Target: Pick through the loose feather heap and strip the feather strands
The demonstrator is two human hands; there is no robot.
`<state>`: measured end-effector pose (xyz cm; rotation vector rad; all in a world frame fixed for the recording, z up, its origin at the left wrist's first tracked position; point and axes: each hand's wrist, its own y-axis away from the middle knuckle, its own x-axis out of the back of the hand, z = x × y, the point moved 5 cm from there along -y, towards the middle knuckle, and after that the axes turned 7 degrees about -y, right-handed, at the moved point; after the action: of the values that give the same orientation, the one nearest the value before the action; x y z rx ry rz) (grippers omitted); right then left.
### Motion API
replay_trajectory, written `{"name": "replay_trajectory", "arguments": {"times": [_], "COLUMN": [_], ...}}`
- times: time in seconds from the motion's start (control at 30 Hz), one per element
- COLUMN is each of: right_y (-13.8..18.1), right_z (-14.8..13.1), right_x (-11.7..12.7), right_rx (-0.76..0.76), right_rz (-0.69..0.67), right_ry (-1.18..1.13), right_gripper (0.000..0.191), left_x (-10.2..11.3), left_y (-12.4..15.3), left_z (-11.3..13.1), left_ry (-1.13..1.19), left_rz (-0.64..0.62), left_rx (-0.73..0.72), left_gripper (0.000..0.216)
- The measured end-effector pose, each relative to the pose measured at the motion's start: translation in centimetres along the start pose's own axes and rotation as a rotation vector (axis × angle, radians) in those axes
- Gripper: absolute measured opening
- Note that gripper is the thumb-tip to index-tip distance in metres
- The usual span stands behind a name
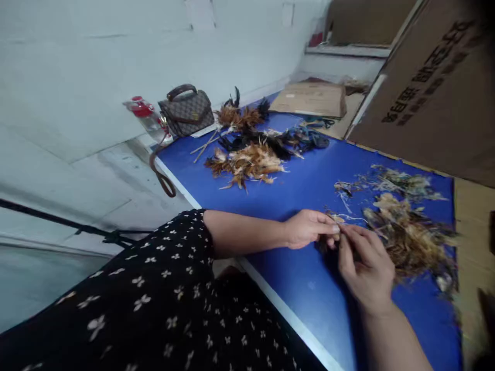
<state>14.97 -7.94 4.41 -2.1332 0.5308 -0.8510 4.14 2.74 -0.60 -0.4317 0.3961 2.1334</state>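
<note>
My left hand [309, 228] and my right hand [365, 268] meet over the blue table [309, 185], fingertips pinched together on a small bundle of brown feathers [335, 233]. A thin pale thread runs from the bundle toward a loose heap of brown and tan feathers [410, 232] just right of my hands. My left forearm lies across the table's near edge. How much of the bundle each hand grips is hidden by the fingers.
A pile of orange-brown and black feathers [251, 154] lies at the far side of the table, with thin sticks [204, 144]. A patterned handbag [186, 111] and a plastic bottle [145, 116] stand at the far corner. Cardboard boxes [436, 93] stand right and behind.
</note>
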Motion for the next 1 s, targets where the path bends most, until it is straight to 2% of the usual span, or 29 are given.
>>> {"name": "replay_trajectory", "arguments": {"times": [0.13,0.37,1.0], "right_y": [0.5,0.5,1.2], "right_z": [0.5,0.0,0.3], "right_x": [-0.1,-0.2,1.1], "right_rx": [-0.05,-0.069,-0.092], "right_rz": [0.002,-0.002,-0.064], "right_ry": [-0.028,-0.02,-0.009], "right_gripper": [0.032,0.035,0.038], "left_x": [-0.1,-0.4,-1.3], "left_y": [0.3,0.5,0.7], "left_z": [-0.1,-0.1,-0.8], "left_ry": [-0.013,-0.033,-0.099], "left_rz": [0.018,0.031,0.046], "left_rx": [0.027,-0.018,0.048], "left_gripper": [0.058,0.047,0.051]}}
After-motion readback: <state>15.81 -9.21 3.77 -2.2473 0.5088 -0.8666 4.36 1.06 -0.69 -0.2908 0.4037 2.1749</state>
